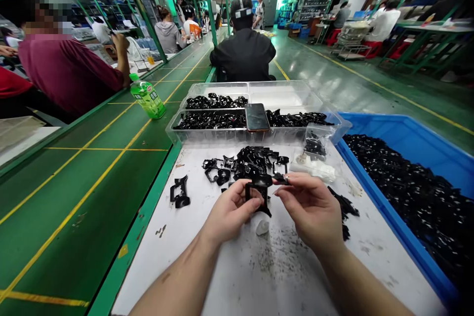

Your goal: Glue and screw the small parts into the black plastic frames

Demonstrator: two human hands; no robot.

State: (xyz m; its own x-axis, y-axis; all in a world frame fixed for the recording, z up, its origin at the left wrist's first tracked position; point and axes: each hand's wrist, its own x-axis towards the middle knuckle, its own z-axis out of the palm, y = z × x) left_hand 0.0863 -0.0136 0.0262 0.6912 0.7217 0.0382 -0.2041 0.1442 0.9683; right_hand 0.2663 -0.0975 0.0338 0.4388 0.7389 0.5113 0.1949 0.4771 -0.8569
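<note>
My left hand (pixel 230 210) and my right hand (pixel 311 207) meet over the white worktop (pixel 237 266). Both pinch one small black plastic frame part (pixel 258 191), the left from its left side, the right from the top right corner. Just behind it lies a loose pile of black plastic parts (pixel 246 163). A single black part (pixel 179 192) lies alone to the left. A small white cap (pixel 262 227) rests on the table under my hands.
A clear tray (pixel 255 136) of sorted black parts carries a phone (pixel 256 116). A blue bin (pixel 414 182) full of black parts stands on the right. A green bottle (pixel 147 96) sits on the green conveyor (pixel 85 177). Seated people work ahead and left.
</note>
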